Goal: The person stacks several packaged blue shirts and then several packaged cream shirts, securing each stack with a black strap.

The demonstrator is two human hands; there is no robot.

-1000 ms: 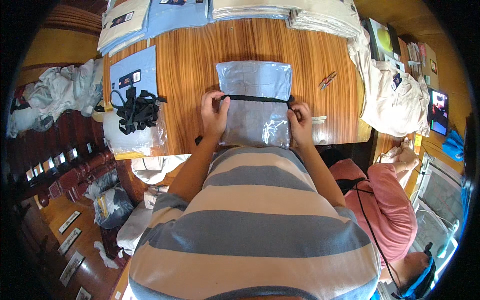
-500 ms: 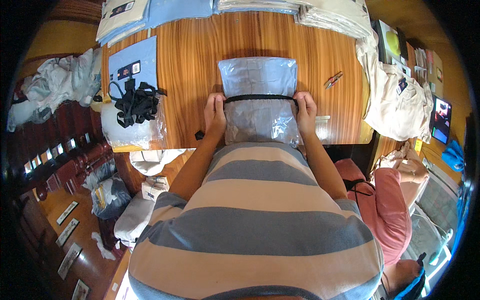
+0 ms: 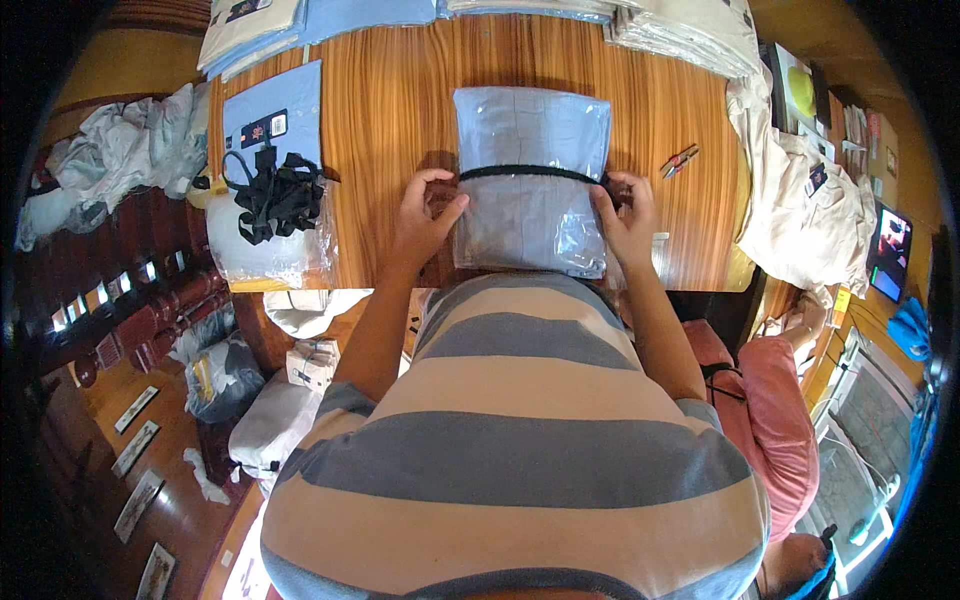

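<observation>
A folded light-blue garment in a see-through plastic bag [image 3: 530,225] lies flat at the table's near edge, against my striped shirt. Across its middle runs a narrow black band [image 3: 530,172]. My left hand [image 3: 430,212] is at the package's left edge, thumb and fingers apart, holding nothing. At the opposite edge is my right hand [image 3: 630,215], also open; its thumb is by the bag's side, and whether it touches cannot be made out. Further left, a heap of black bands [image 3: 278,195] rests on see-through bags [image 3: 255,250] and a folded blue garment with a dark tag [image 3: 290,90].
Small snips [image 3: 679,160] lie to the right on the wooden table [image 3: 400,100]. Stacks of folded garments [image 3: 680,38] line the far edge. A cream garment [image 3: 800,200] drapes over the right side, near a lit phone [image 3: 890,250]. Someone in pink clothing [image 3: 775,430] sits at the right.
Both hands have gone from pinching the band's ends to open, with fingers spread beside the package. The band now sits around the bag, and the package appears slightly further from me.
</observation>
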